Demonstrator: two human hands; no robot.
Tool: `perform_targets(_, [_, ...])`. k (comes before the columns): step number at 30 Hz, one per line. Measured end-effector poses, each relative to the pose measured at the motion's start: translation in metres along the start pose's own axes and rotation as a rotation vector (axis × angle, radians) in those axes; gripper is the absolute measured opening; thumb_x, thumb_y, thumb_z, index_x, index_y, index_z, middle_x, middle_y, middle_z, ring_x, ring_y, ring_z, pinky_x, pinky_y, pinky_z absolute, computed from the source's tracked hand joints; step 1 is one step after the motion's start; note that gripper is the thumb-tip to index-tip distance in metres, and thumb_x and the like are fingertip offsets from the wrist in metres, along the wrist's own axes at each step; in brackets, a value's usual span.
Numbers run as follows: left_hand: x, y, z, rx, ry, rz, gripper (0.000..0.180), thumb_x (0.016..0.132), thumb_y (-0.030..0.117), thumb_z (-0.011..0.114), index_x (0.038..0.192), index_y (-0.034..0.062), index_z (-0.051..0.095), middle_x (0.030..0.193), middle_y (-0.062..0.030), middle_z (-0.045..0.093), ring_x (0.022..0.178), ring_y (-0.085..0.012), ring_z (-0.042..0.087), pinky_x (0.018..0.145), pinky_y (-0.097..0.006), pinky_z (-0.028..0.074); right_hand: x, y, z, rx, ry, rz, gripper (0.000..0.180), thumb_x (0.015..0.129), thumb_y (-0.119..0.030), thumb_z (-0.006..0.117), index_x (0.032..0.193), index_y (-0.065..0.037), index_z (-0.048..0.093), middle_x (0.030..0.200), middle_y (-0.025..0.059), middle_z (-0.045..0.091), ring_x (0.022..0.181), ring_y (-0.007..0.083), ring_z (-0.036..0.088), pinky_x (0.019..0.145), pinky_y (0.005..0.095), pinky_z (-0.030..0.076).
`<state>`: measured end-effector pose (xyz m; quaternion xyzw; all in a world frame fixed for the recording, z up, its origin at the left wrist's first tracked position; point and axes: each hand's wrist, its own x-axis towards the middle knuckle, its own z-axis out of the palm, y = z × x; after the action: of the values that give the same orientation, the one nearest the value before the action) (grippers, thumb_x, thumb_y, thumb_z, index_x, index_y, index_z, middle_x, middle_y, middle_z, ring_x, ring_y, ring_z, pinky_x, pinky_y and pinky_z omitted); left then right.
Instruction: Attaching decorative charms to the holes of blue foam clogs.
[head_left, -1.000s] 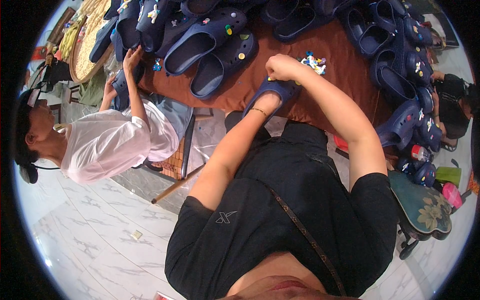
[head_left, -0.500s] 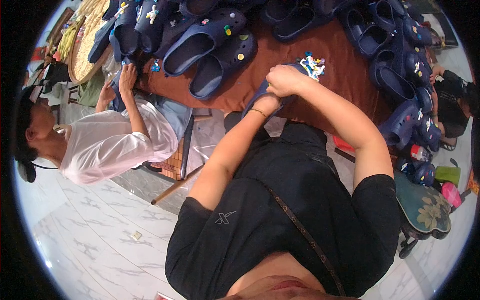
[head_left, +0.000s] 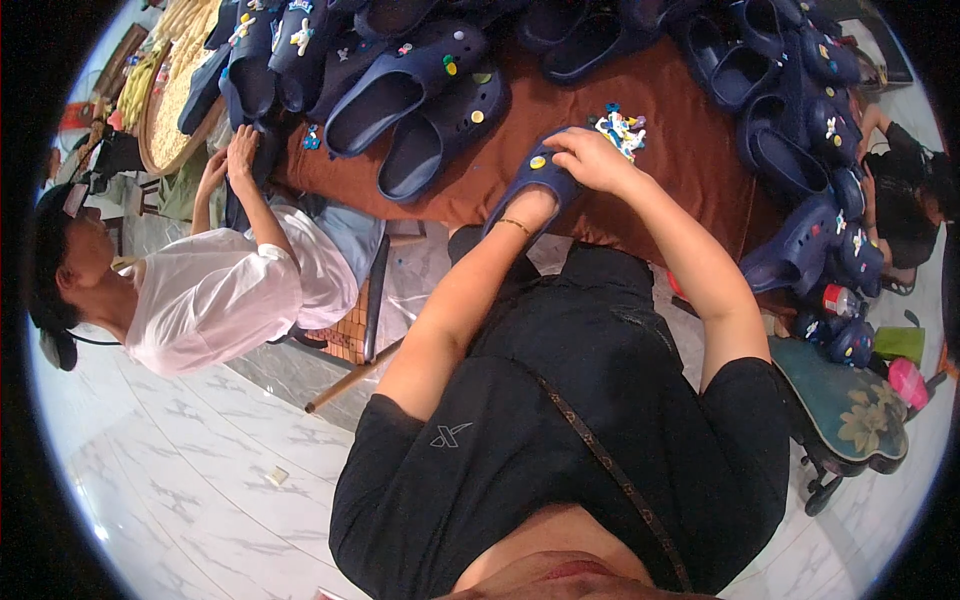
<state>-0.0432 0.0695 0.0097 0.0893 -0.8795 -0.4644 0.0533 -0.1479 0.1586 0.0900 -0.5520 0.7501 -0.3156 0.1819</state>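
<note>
A dark blue clog (head_left: 520, 178) is at the table's near edge, its toe pointing away from me. My left hand (head_left: 532, 205) is pushed inside its opening and holds it from within; the fingers are hidden. On the clog's upper sits a round yellow charm (head_left: 538, 162). My right hand (head_left: 592, 160) lies against the toe's right side, fingers slightly apart, with nothing visible in them. Just beyond that hand is a small pile of white, blue and yellow charms (head_left: 622, 130).
More blue clogs (head_left: 420, 85) crowd the brown-covered table (head_left: 690, 190), with stacks at the right (head_left: 790, 150). A person in white (head_left: 225, 290) works at the left; another in black (head_left: 900, 190) is at the far right. A patterned stool (head_left: 840, 420) stands right of me.
My right hand has shifted off the clog's upper toward its right side, uncovering the yellow charm. My left hand stays inside the clog.
</note>
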Motion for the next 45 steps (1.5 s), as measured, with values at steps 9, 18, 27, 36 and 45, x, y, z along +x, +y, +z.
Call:
perform_targets(9, [-0.026,-0.021,-0.004,0.362,-0.248,-0.279,0.032,0.078,0.024,0.052,0.101,0.0017,0.06,0.109,-0.0211,0.055,0.1,-0.0357,0.053,0.087,-0.043,0.042,-0.029,-0.047,-0.011,-0.097,-0.222,0.409,0.049,0.07,-0.05,0.06,0.067,-0.001,0.065,0.062,0.0167,0.061,0.061,0.0301,0.061,0.058,0.0392,0.048])
perform_targets(18, [-0.03,-0.011,0.012,0.324,0.007,-0.221,0.024,0.073,0.017,0.052,0.068,-0.0038,0.062,0.072,-0.0259,0.059,0.068,-0.0396,0.059,0.065,-0.047,0.047,-0.071,-0.045,0.032,-0.066,-0.377,0.663,0.072,0.059,-0.062,0.063,0.081,0.007,0.064,0.084,0.0241,0.063,0.08,0.0342,0.062,0.072,0.0415,0.05])
perform_targets(27, [-0.016,0.116,-0.004,0.095,-0.093,-0.064,0.028,0.082,0.012,0.045,0.102,-0.0066,0.05,0.089,-0.0284,0.058,0.081,-0.0396,0.058,0.072,-0.045,0.047,-0.097,0.007,0.044,0.167,0.346,0.504,0.036,0.072,-0.028,0.059,0.083,0.007,0.058,0.076,0.0269,0.059,0.076,0.0359,0.062,0.064,0.0419,0.047])
perform_targets(36, [-0.042,0.143,-0.002,0.096,0.029,0.451,0.041,0.078,0.003,0.053,0.118,0.0019,0.046,0.123,-0.0182,0.044,0.114,-0.0342,0.042,0.096,-0.039,0.036,-0.039,0.089,-0.128,-0.218,0.984,0.655,0.03,0.079,-0.028,0.05,0.089,-0.001,0.058,0.082,0.0244,0.06,0.077,0.0396,0.059,0.07,0.0473,0.046])
perform_targets(45, [-0.05,0.103,0.002,0.134,-0.085,0.249,0.04,0.078,0.009,0.054,0.117,0.0023,0.047,0.123,-0.0173,0.045,0.112,-0.0338,0.044,0.095,-0.039,0.036,-0.096,0.072,-0.135,-0.095,1.1,0.495,0.015,0.079,-0.015,0.051,0.086,-0.005,0.061,0.085,0.0172,0.062,0.082,0.0349,0.058,0.072,0.0401,0.046])
